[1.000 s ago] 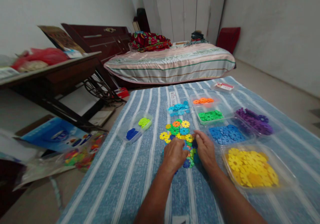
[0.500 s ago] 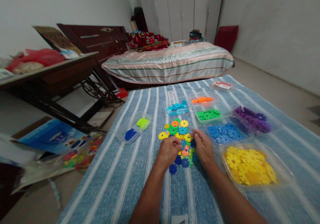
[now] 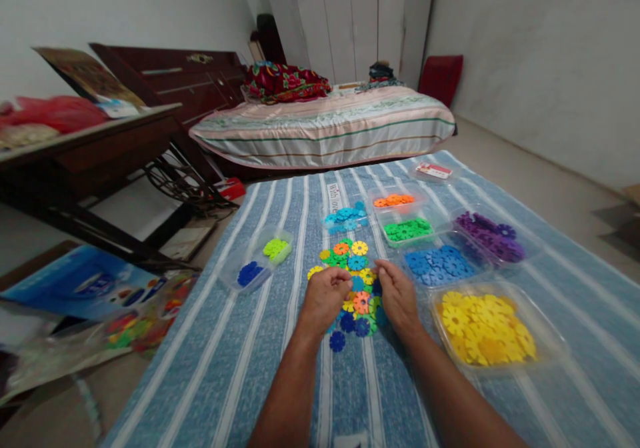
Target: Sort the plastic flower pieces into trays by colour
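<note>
A loose pile of flower-shaped plastic discs (image 3: 361, 302) in several colours lies on the striped cloth. Over its left side is my left hand (image 3: 325, 301), its fingers curled in and the thumb against them. My right hand (image 3: 399, 298) hovers at the pile's right edge, fingers bent and close together. Whatever either hand may pinch is too small or hidden to make out. Near the pile's front edge lies a dark blue disc (image 3: 337, 341). Beyond my fingers are an orange disc (image 3: 341, 249) and a yellow disc (image 3: 359, 248).
Clear tubs hold yellow discs (image 3: 485, 328), blue discs (image 3: 437, 265), purple discs (image 3: 487, 236), green discs (image 3: 407, 229), orange discs (image 3: 394, 201) and light blue discs (image 3: 345, 217). At left, another tub (image 3: 233, 271) has dark blue and lime discs. A bed (image 3: 325, 131) stands behind.
The whole view has shifted slightly left. My left hand has moved a little forward, covering more of a yellow disc at the pile's left. Both hands keep much the same shape.
</note>
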Motion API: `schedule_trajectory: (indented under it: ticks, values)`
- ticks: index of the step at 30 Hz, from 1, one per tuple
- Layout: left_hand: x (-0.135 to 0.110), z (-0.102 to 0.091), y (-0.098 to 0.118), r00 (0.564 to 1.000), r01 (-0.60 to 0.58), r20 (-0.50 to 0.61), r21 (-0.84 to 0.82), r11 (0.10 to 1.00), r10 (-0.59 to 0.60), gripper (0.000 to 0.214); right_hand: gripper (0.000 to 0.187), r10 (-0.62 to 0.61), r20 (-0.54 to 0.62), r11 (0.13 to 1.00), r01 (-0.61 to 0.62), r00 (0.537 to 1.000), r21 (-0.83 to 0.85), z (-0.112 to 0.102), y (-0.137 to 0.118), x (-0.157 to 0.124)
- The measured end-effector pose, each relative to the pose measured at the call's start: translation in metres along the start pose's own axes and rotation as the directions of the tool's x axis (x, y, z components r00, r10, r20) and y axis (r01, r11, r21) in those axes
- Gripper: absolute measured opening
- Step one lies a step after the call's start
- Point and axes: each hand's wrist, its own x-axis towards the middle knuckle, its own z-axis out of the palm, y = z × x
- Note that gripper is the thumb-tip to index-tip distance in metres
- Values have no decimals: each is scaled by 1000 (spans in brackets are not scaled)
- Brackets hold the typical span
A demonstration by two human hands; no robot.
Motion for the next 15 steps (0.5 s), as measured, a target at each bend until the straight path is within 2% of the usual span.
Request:
schedule_trajectory:
  ticks: [3,9,12,15]
  values:
    - [2,11,15,1000,-20,-5,-37,999,20,6,37,-12,3,1000,12,1000,1,0,0,0]
    - [8,49,51,984,-83,142,-142,986,104,11,35,-13,32,999,14,999,-39,-2,-1,0]
    - [10,53,54,983,-115,125,-132,985,132,11,37,-6,35,998,8,999,-54,-2,-1,-1]
    - [10,49,45,989,-55,131,-143,988,74,10,34,-15,35,997,18,999,-75,-2,1,-1]
